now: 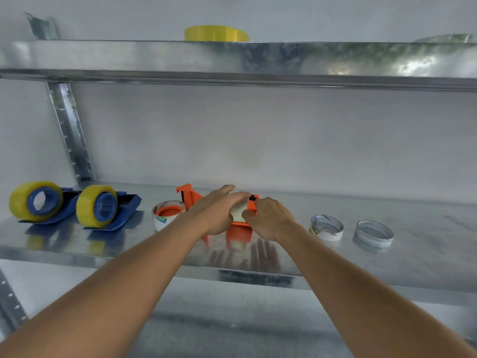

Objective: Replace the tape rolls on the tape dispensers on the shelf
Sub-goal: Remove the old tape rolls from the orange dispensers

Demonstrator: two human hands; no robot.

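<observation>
An orange tape dispenser (238, 229) stands at the middle of the metal shelf (387, 257). Both hands are on it. My left hand (219, 211) holds a pale tape roll (238, 209) seated in the dispenser, fingers laid over its top. My right hand (271, 219) grips the roll's right side beside the black cutter end. Another orange dispenser part (189, 196) rises behind, with an orange-cored white roll (167, 214) to its left. Two blue dispensers (124, 202) carry yellow-tinted tape rolls (96, 205) at the far left.
Two near-empty tape cores, a white one (326, 227) and a clear one (373, 233), lie right of my hands. A yellow roll (215, 33) sits on the upper shelf (154, 56). A perforated steel upright (68, 130) stands at the left.
</observation>
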